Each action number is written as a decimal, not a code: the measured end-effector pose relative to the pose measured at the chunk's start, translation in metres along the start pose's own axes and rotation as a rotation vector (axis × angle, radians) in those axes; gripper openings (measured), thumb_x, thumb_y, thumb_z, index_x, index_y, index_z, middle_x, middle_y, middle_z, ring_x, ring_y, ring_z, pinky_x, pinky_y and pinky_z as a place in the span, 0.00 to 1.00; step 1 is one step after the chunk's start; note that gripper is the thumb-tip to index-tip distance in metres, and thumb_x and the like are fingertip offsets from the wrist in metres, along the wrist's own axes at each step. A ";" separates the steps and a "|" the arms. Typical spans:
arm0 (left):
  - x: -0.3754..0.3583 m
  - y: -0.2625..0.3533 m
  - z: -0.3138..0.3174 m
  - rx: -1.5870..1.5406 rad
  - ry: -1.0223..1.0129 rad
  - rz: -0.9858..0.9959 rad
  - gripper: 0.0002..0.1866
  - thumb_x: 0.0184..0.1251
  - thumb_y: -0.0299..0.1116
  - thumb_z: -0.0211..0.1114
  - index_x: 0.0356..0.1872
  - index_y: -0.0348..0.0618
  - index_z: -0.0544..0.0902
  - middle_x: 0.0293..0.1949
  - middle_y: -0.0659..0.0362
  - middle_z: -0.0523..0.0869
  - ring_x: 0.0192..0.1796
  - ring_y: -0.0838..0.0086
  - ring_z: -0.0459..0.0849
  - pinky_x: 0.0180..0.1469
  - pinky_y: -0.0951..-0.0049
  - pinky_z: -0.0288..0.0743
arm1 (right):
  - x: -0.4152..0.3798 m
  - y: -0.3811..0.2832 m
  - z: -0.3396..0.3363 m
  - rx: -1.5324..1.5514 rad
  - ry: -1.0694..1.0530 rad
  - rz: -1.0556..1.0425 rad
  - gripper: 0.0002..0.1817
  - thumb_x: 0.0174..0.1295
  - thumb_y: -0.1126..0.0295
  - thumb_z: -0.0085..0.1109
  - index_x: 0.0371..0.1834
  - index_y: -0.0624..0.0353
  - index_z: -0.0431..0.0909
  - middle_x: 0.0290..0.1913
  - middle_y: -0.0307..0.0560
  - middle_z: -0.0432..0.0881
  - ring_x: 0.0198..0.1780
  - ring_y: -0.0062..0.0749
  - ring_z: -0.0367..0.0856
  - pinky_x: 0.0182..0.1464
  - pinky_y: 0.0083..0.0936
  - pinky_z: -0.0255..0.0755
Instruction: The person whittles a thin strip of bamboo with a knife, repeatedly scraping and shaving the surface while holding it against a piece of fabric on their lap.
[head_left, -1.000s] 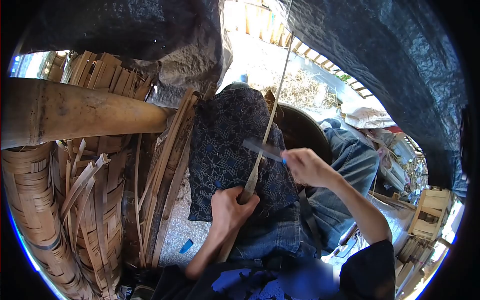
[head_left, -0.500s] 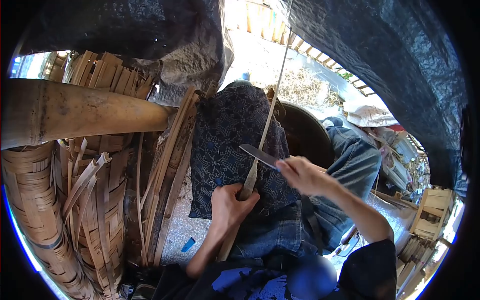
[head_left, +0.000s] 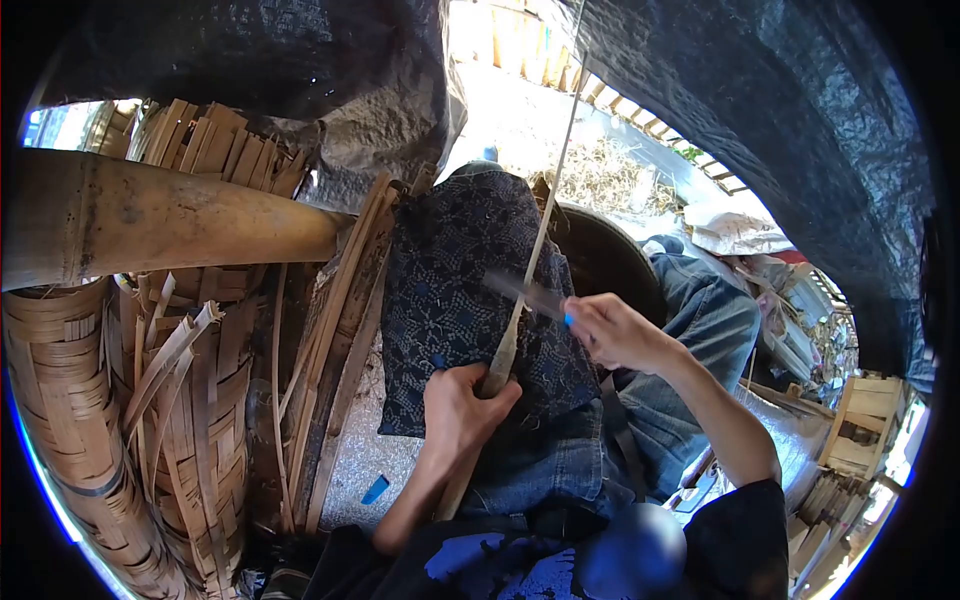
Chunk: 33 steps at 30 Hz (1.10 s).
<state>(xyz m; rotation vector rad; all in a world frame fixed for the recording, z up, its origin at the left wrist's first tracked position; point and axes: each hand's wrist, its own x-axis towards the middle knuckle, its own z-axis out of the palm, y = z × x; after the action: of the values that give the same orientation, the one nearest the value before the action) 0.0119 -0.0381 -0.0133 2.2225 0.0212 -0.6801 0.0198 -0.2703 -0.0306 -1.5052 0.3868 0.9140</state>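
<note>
My left hand [head_left: 458, 408] is closed around a long bamboo strip [head_left: 503, 360], which widens near the fingers and narrows to a thin length rising away from me. A knife [head_left: 532, 296], its blade smeared by motion, is gripped in my right hand [head_left: 618, 332]. The blade crosses the strip a little above the wide part. Beneath both hands, a dark patterned cloth [head_left: 440, 260] covers my lap over blue jeans [head_left: 540, 468].
A thick bamboo pole [head_left: 200, 222] juts in from the left above a woven bamboo basket [head_left: 60, 370]. Split bamboo slats [head_left: 335, 370] stand beside my leg. A small blue piece [head_left: 375, 489] lies on the floor. Dark plastic sheeting [head_left: 780, 130] hangs overhead, and a round dark tub [head_left: 610, 265] sits behind the cloth.
My right hand has moved slightly to the right and up along the strip with the knife, whose blade is now blurred. My left hand keeps its place on the strip.
</note>
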 end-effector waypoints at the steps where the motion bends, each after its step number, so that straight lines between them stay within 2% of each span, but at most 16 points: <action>1: 0.000 0.000 0.000 -0.002 -0.001 0.001 0.16 0.48 0.35 0.70 0.17 0.29 0.79 0.10 0.55 0.74 0.15 0.82 0.71 0.19 0.73 0.64 | 0.003 0.003 0.000 -0.001 0.002 0.001 0.24 0.73 0.56 0.42 0.28 0.67 0.73 0.17 0.51 0.71 0.19 0.29 0.69 0.23 0.33 0.64; 3: -0.002 -0.002 -0.001 0.001 -0.013 0.011 0.16 0.48 0.35 0.69 0.18 0.29 0.79 0.10 0.55 0.74 0.15 0.81 0.71 0.20 0.72 0.64 | 0.015 0.014 0.004 -0.312 0.285 -0.352 0.23 0.73 0.56 0.42 0.29 0.66 0.73 0.17 0.51 0.71 0.20 0.29 0.70 0.24 0.34 0.64; 4: -0.003 -0.003 -0.002 0.004 -0.011 0.009 0.16 0.48 0.35 0.69 0.18 0.29 0.79 0.10 0.55 0.74 0.15 0.81 0.71 0.20 0.72 0.64 | 0.011 0.018 0.013 -0.342 0.223 -0.529 0.22 0.73 0.57 0.42 0.30 0.65 0.74 0.17 0.48 0.70 0.20 0.29 0.69 0.24 0.33 0.64; 7: -0.003 -0.001 -0.002 0.030 -0.021 0.025 0.16 0.48 0.35 0.69 0.18 0.29 0.80 0.10 0.56 0.75 0.15 0.81 0.71 0.20 0.72 0.64 | -0.013 0.010 0.019 -0.443 0.054 -0.230 0.21 0.73 0.59 0.41 0.31 0.65 0.74 0.17 0.46 0.68 0.20 0.29 0.69 0.24 0.33 0.64; 9: -0.003 0.003 -0.001 0.020 0.000 -0.001 0.15 0.49 0.35 0.69 0.20 0.30 0.81 0.11 0.56 0.75 0.16 0.81 0.72 0.20 0.73 0.64 | -0.009 0.013 0.001 -0.158 -0.011 -0.194 0.21 0.74 0.58 0.40 0.31 0.65 0.73 0.16 0.43 0.66 0.19 0.30 0.68 0.25 0.33 0.64; 10: -0.002 0.002 -0.002 0.019 0.001 0.001 0.15 0.49 0.35 0.69 0.20 0.30 0.81 0.11 0.56 0.75 0.16 0.81 0.72 0.20 0.73 0.64 | -0.012 0.014 -0.001 0.089 0.104 -0.195 0.22 0.74 0.57 0.39 0.29 0.63 0.71 0.15 0.42 0.65 0.17 0.30 0.67 0.25 0.30 0.64; 11: 0.000 0.001 -0.004 0.003 -0.020 -0.014 0.15 0.49 0.35 0.69 0.20 0.30 0.81 0.11 0.56 0.76 0.16 0.81 0.72 0.20 0.73 0.64 | -0.012 0.012 -0.003 0.087 0.104 -0.196 0.22 0.74 0.57 0.39 0.29 0.63 0.71 0.15 0.42 0.65 0.17 0.30 0.67 0.25 0.30 0.64; 13: -0.001 0.000 -0.005 -0.010 -0.046 -0.028 0.14 0.49 0.35 0.69 0.21 0.30 0.82 0.11 0.56 0.76 0.16 0.81 0.72 0.20 0.73 0.65 | -0.014 0.005 -0.007 -0.344 0.372 -0.513 0.22 0.74 0.57 0.38 0.28 0.62 0.70 0.16 0.44 0.68 0.19 0.30 0.70 0.25 0.29 0.64; 15: 0.000 0.001 -0.005 -0.013 -0.061 -0.058 0.14 0.49 0.35 0.69 0.22 0.31 0.83 0.11 0.57 0.77 0.17 0.82 0.73 0.21 0.74 0.65 | -0.020 0.001 0.008 -0.331 0.375 -0.501 0.18 0.72 0.58 0.44 0.30 0.62 0.70 0.18 0.47 0.70 0.20 0.34 0.74 0.26 0.30 0.66; 18: 0.000 0.003 -0.006 0.002 -0.062 -0.060 0.14 0.49 0.35 0.69 0.21 0.31 0.82 0.11 0.56 0.76 0.16 0.80 0.73 0.20 0.73 0.65 | -0.015 0.017 0.027 -0.865 0.379 -0.748 0.13 0.65 0.60 0.55 0.33 0.59 0.70 0.21 0.47 0.73 0.22 0.36 0.77 0.27 0.34 0.73; 19: -0.001 0.001 -0.005 0.003 -0.062 -0.060 0.14 0.49 0.35 0.69 0.21 0.31 0.82 0.11 0.56 0.76 0.16 0.80 0.73 0.20 0.73 0.65 | -0.012 0.021 0.027 -0.864 0.379 -0.749 0.13 0.65 0.60 0.55 0.33 0.59 0.70 0.21 0.47 0.73 0.22 0.36 0.77 0.27 0.34 0.73; 21: -0.003 -0.002 -0.001 0.115 -0.010 0.011 0.14 0.47 0.40 0.70 0.20 0.36 0.83 0.14 0.48 0.79 0.19 0.57 0.81 0.26 0.63 0.74 | -0.005 0.026 0.025 -1.151 0.437 -0.637 0.15 0.66 0.58 0.53 0.33 0.59 0.68 0.19 0.45 0.74 0.18 0.32 0.77 0.20 0.29 0.73; 22: -0.004 -0.002 0.000 0.117 -0.011 0.015 0.14 0.47 0.40 0.70 0.20 0.36 0.83 0.14 0.48 0.79 0.19 0.57 0.81 0.26 0.63 0.74 | 0.000 0.020 0.022 -1.273 0.499 -0.449 0.16 0.68 0.56 0.51 0.31 0.58 0.66 0.16 0.44 0.75 0.13 0.30 0.76 0.13 0.26 0.71; 25: -0.007 0.002 0.002 0.171 0.014 0.019 0.14 0.47 0.40 0.70 0.19 0.37 0.83 0.15 0.48 0.79 0.21 0.54 0.81 0.27 0.62 0.75 | 0.029 0.012 -0.027 -1.141 0.718 -0.369 0.16 0.71 0.58 0.46 0.33 0.60 0.66 0.11 0.43 0.72 0.10 0.30 0.75 0.10 0.27 0.69; 28: -0.003 0.003 -0.004 0.104 -0.001 -0.015 0.15 0.47 0.40 0.70 0.20 0.36 0.82 0.13 0.48 0.78 0.18 0.58 0.81 0.25 0.64 0.73 | 0.018 -0.001 -0.025 -0.937 0.661 -0.537 0.15 0.72 0.60 0.43 0.33 0.61 0.67 0.10 0.41 0.70 0.09 0.31 0.73 0.08 0.26 0.65; 33: 0.004 -0.006 -0.018 -0.203 -0.183 -0.146 0.20 0.58 0.40 0.68 0.16 0.33 0.79 0.10 0.63 0.72 0.15 0.83 0.68 0.19 0.75 0.60 | -0.001 0.022 0.028 -0.872 0.263 -0.842 0.15 0.67 0.59 0.52 0.36 0.61 0.64 0.22 0.49 0.73 0.18 0.42 0.75 0.19 0.36 0.68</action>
<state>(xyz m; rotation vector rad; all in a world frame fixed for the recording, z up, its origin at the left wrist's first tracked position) 0.0221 -0.0220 -0.0095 1.9706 0.1553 -0.9184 -0.0055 -0.2480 -0.0424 -2.3093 -0.5313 0.1715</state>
